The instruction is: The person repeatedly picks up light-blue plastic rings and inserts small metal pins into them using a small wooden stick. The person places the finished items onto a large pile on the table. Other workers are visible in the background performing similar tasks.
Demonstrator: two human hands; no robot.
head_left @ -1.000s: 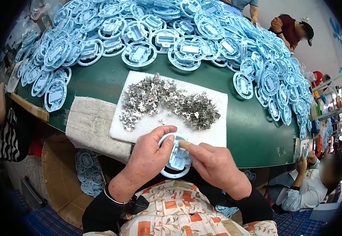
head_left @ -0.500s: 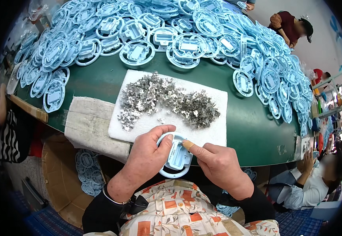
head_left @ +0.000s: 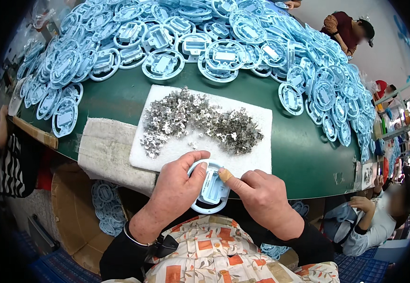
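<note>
A light-blue round plastic housing [head_left: 210, 188], with an open ring rim and a boxy recess in its middle, is tilted up over the table's near edge. My left hand [head_left: 176, 188] grips it by its left side, thumb lying on the rim. On its upper right, the taped thumb of my right hand [head_left: 261, 195] presses down, and the other fingers are curled. Whether a small part lies under that thumb is hidden. Just beyond my hands, small silvery metal clips [head_left: 193, 113] lie heaped on a white foam sheet [head_left: 167, 162].
A big pile of similar blue housings [head_left: 224, 56] covers the far side of the green table [head_left: 304, 160]. Left of the foam lies a worn grey-white pad [head_left: 106, 146]. Below it stands a cardboard box [head_left: 68, 212] with more housings. Other people sit or stand around the table.
My right thumb has straightened and shifted slightly on the housing's upper right rim. My left hand and the housing have hardly moved. At the right, a seated person's hands have moved apart.
</note>
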